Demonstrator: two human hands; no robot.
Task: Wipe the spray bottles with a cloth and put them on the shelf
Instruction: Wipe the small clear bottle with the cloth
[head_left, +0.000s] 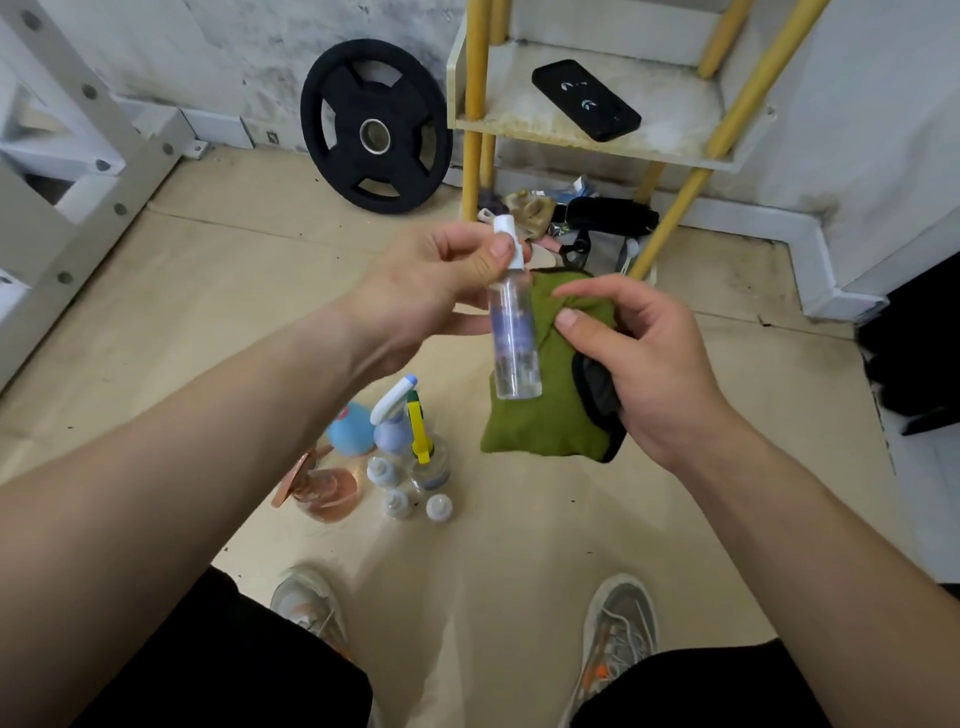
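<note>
Both forearms (208, 441) reach forward (bare, converging), left hand (447, 283) pinching, right hand (641, 364) curled, gripping.

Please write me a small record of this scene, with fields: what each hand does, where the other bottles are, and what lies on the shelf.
Left hand: pinches the clear spray bottle near its white top, bottle roughly upright
Right hand: grips the green cloth, held just behind the bottle
Cloth touching bottle: cannot tell
Other bottles: a cluster standing on the floor, ahead of the shoes
Shelf: holds a black phone; no bottle seen on this board
Left of shelf: weight plate leaning on the wall
</note>
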